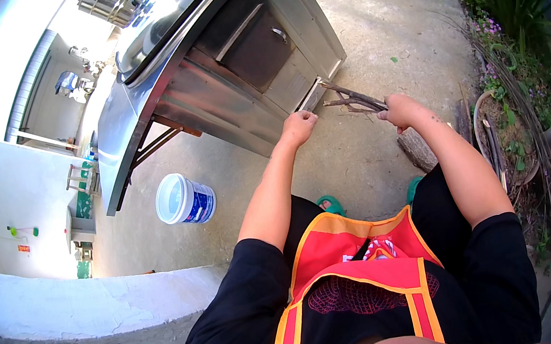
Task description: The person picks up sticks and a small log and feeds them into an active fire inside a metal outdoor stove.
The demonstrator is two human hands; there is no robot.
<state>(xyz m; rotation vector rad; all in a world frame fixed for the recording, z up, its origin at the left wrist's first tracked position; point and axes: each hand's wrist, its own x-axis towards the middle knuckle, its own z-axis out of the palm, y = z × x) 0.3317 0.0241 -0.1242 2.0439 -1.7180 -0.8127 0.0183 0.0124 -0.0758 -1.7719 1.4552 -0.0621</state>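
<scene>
My right hand (402, 111) is closed around one end of a small bundle of dry sticks (356, 99). Their broken far ends point toward the base of a stainless-steel stove (221, 94). Low on the stove's front, a narrow metal drawer or ledge (312, 96) juts out near the floor. Beside that ledge is my left hand (301, 126), fingers curled; whether it grips anything is hidden. A dark door (257, 49) with a metal handle (280, 35) sits above the ledge and looks closed.
A white plastic bucket (173, 200) stands on the concrete at left. By my right forearm lies a log or stone block (416, 150). A planter (480, 114) and plants (513, 13) line the right side. A low white wall (98, 305) runs at lower left.
</scene>
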